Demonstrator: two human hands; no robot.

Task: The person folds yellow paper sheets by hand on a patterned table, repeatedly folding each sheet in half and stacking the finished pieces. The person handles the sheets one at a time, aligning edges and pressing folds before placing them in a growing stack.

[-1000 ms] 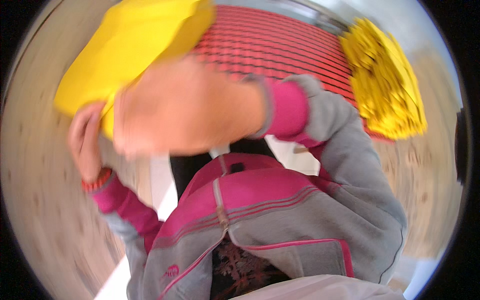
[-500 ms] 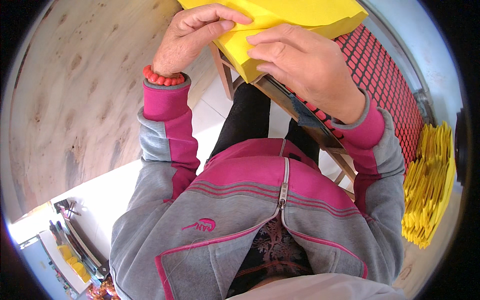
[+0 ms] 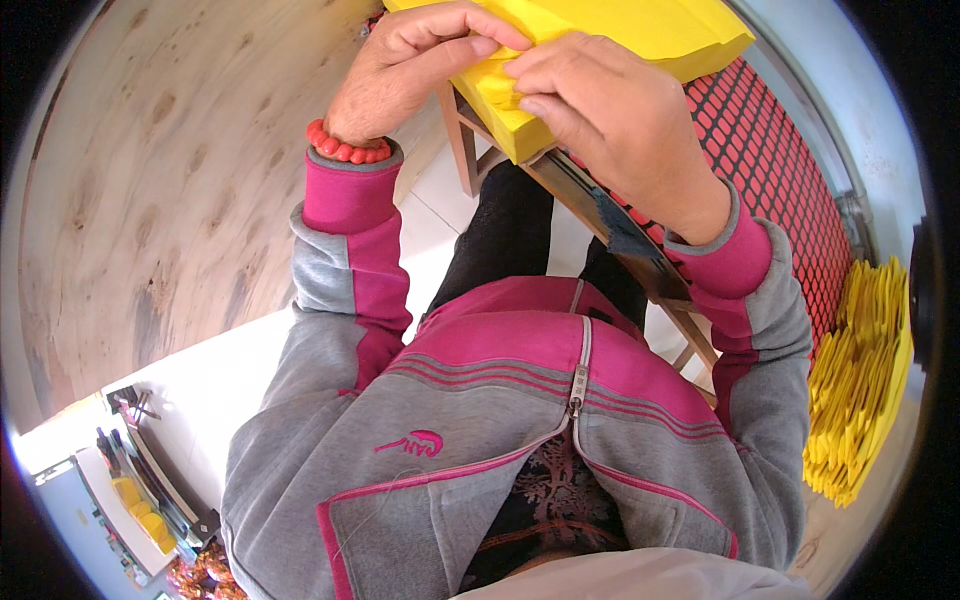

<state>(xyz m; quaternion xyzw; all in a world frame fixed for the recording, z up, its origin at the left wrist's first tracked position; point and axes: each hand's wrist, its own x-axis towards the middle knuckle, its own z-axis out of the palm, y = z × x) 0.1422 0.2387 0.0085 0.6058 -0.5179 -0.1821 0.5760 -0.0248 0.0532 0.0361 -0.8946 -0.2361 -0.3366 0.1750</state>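
Both hands at the near corner of a stack of yellow paper sheets (image 3: 640,40), up at the top of the view. Left hand (image 3: 420,60) curled, fingers bent close and thumb pressed onto the corner's top layer, pinching the paper. Right hand (image 3: 610,110) laid over the same corner from the other side, fingertips (image 3: 525,80) narrow and pressed down on the edge, touching those of the left. Stack resting on a wooden frame table (image 3: 600,215) topped with red mesh (image 3: 790,170), just above the lap. Judged from this: the corner gripped and creased or being peeled, but no sheet yet lifted free, so the handling only begun. A second pile of yellow sheets (image 3: 860,380) well apart at right, beyond the right sleeve. Red bead bracelet (image 3: 345,148) at the left wrist.
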